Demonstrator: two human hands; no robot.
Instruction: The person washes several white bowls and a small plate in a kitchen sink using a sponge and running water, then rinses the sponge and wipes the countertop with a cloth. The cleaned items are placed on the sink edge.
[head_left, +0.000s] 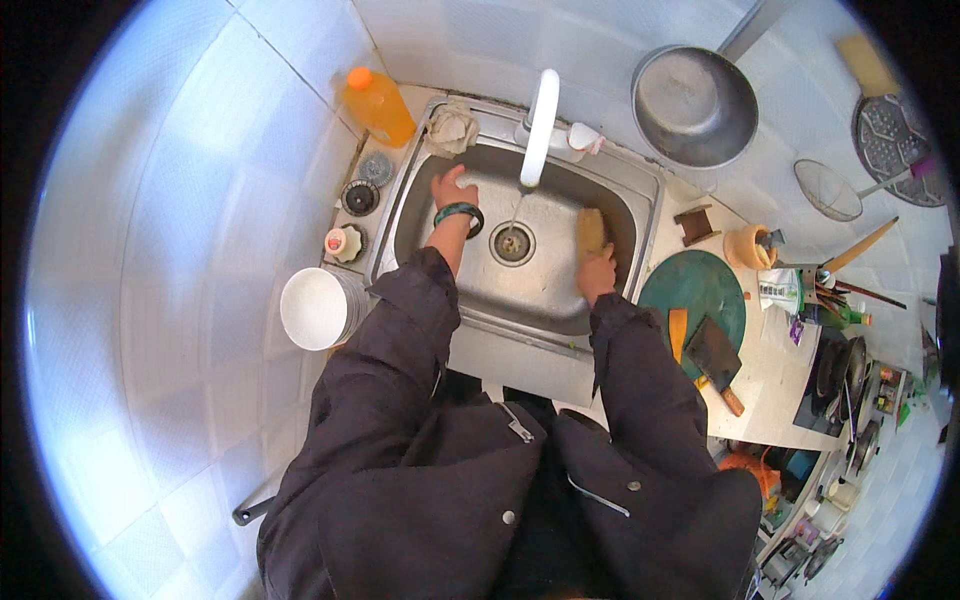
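Observation:
Inside the stainless steel sink (487, 292), my right hand (598, 274) grips a tan block-shaped scrubber (590, 231) by its near end. Blur hides whether it is a brush or a sponge; it sits by the right wall of the basin. My left hand (454, 190), a dark bangle at its wrist, is near the left back wall of the basin. Its fingers are apart and I see nothing in them. From the white faucet (541, 127), a thin stream of water falls towards the round drain (512, 244) between my hands.
A crumpled cloth (451, 129) lies on the sink's back left corner. Left of the sink stand an orange bottle (380, 107), a scouring pad (376, 169) and stacked white bowls (315, 308). To the right, a cleaver (715, 352) lies across a green round board (694, 289). A pot (694, 105) hangs above.

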